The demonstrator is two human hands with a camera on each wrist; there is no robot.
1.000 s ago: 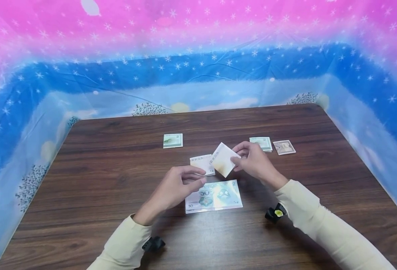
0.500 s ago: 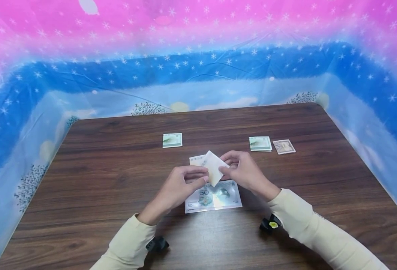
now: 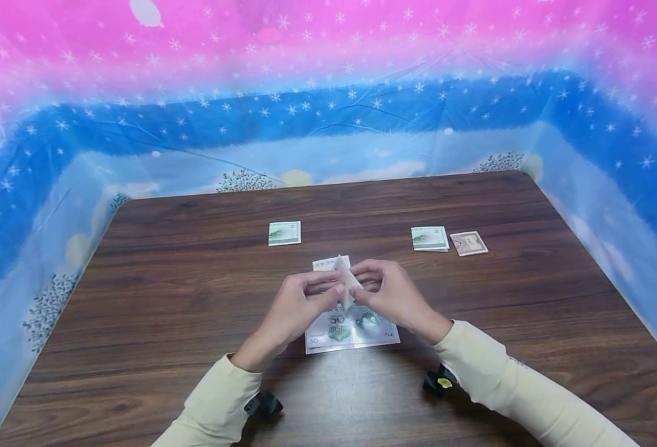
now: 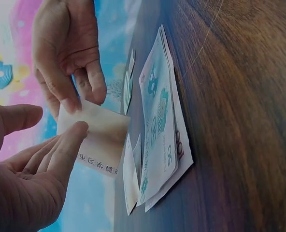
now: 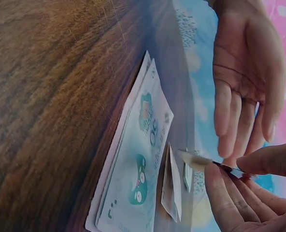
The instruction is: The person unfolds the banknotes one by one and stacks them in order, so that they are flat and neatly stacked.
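Observation:
A folded pale banknote (image 4: 102,140), printed with Chinese characters, is held up over the middle of the table. My right hand (image 3: 392,298) pinches its edge between thumb and fingers. My left hand (image 3: 291,307) is on the other side, its thumb spread away from nearly straight fingers; in the left wrist view a fingertip overlaps the note, and contact is hard to tell. Beneath the hands lie flat banknotes, a green 50 note (image 3: 356,333) on top and a reddish 100 note (image 4: 181,169) showing under it. Just behind them lies another folded pale banknote (image 3: 324,264).
At the back left of the wooden table (image 3: 138,298) lies a folded green banknote (image 3: 285,233). Toward the right are another folded green banknote (image 3: 429,238) and a folded brown one (image 3: 469,243). A pink and blue cloth (image 3: 328,112) surrounds the table's far sides.
My right hand has brought the folded banknote left and toward me, close to my left hand. The note has turned edge-on to the head view. My left hand has barely moved.

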